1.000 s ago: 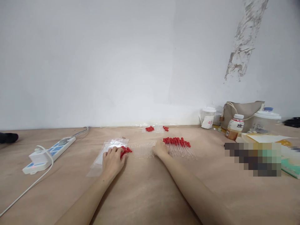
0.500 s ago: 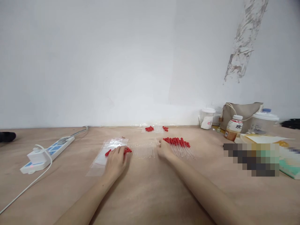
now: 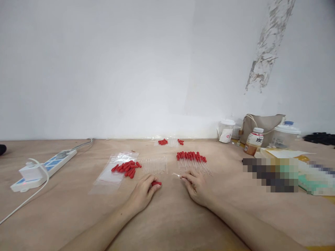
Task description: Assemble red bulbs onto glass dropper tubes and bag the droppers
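Observation:
Between the thumb and fingers of my left hand (image 3: 145,190) is a red rubber dropper bulb (image 3: 156,183). My right hand (image 3: 195,184) pinches a clear glass dropper tube (image 3: 176,174), one end pointing left toward the bulb; the two are apart. Loose red bulbs (image 3: 127,168) lie in a pile on clear plastic bags (image 3: 107,177), beyond my left hand. A row of bare glass tubes (image 3: 154,165) is in the middle. Behind my right hand, droppers with red bulbs fitted (image 3: 191,158) lie side by side, their tubes toward me.
By the wall lies a clear bag (image 3: 171,142) with more red bulbs and tubes. A power strip (image 3: 52,167) with cable is at left. On the right stand a lidded cup (image 3: 226,131), a bottle (image 3: 253,142), a grey bag (image 3: 264,125) and a tub (image 3: 285,136).
My left hand has come away from the bulb pile with one red bulb, moving right and nearer. My right hand has drawn nearer from the tube row with a glass tube.

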Action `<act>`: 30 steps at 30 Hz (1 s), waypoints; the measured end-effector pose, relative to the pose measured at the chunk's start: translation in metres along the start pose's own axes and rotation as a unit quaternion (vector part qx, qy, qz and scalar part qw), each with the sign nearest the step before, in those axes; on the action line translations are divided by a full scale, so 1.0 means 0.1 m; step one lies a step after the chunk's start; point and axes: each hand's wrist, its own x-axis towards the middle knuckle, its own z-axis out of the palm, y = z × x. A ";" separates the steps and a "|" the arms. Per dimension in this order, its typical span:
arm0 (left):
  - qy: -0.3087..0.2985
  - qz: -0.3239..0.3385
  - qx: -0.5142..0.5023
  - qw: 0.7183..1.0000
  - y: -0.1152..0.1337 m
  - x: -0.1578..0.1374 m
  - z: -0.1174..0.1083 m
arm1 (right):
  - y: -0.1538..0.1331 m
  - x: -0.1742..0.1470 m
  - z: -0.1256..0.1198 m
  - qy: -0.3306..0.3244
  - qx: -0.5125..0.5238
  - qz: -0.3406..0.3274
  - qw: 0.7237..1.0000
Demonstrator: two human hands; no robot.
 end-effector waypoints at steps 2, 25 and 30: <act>0.011 -0.002 0.009 1.000 0.03 -0.01 0.00 | -0.07 -0.01 0.00 -0.018 -0.004 -0.022 1.000; -0.079 0.092 0.001 0.993 0.10 -0.03 0.01 | -0.12 -0.01 0.05 -0.065 -0.046 -0.098 0.992; -0.056 0.109 0.026 0.992 0.10 -0.04 0.03 | -0.14 0.02 0.03 -0.072 -0.074 -0.101 0.990</act>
